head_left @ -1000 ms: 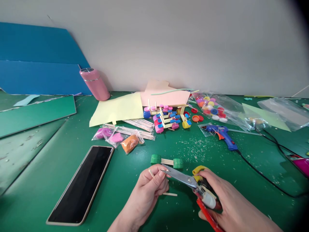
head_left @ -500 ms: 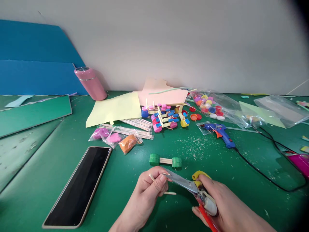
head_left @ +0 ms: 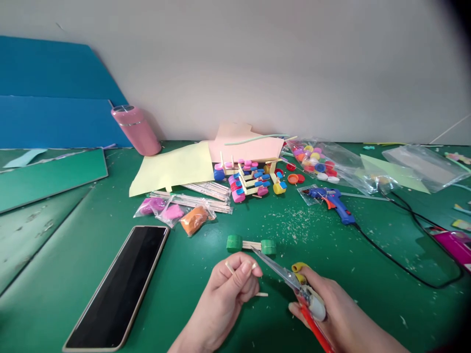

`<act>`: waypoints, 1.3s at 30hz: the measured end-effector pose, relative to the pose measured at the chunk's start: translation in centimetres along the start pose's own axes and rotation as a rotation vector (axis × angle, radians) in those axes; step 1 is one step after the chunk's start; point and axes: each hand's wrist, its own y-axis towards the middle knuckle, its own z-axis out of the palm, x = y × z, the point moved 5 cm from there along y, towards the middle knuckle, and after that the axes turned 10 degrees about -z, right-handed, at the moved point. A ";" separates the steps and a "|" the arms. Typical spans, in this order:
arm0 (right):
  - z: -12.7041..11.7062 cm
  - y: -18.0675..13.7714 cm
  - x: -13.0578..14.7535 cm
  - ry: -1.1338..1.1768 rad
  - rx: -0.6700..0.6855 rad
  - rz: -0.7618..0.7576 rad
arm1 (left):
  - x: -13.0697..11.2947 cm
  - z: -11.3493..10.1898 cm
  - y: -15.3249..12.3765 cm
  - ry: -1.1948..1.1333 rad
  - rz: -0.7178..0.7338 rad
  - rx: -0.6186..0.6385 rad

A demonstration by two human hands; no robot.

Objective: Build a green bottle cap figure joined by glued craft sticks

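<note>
My left hand (head_left: 233,287) is closed in a pinch around a thin wooden stick (head_left: 230,268), whose pale ends poke out by the thumb. Another short length of stick (head_left: 262,294) shows just right of that hand; whether it is held or lies on the table, I cannot tell. My right hand (head_left: 331,299) grips scissors (head_left: 281,272) with one yellow and one red handle. Their blades look nearly closed, pointing up and left past the left fingertips. Just beyond lies a piece made of pale sticks (head_left: 251,244) joining two green round ends (head_left: 234,243).
Behind are several small stick-and-cap models (head_left: 250,179), wrapped clay (head_left: 195,219), bundled sticks (head_left: 195,198) and yellow paper (head_left: 172,169). A phone (head_left: 117,289) lies left. To the right are a blue glue gun (head_left: 333,201) with its cord and a bag of coloured caps (head_left: 316,159).
The scissor tips have moved away from the stick in my left hand, upward toward the green-ended piece. Both hands keep their holds. The view has shifted slightly.
</note>
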 end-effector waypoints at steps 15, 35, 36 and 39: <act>-1.0 -0.6 0.5 -0.137 -0.005 -0.065 | 0.1 0.0 0.1 -0.056 -0.025 0.064; -0.9 -0.4 0.5 -0.106 0.104 -0.007 | 0.1 -0.4 -0.1 0.109 -0.031 -0.039; -0.8 -0.4 0.5 -0.114 0.098 -0.001 | 0.1 -0.5 -0.2 0.117 -0.026 -0.044; -0.5 -0.3 0.4 -0.121 0.086 0.024 | 0.2 -0.7 -0.2 0.139 -0.016 -0.061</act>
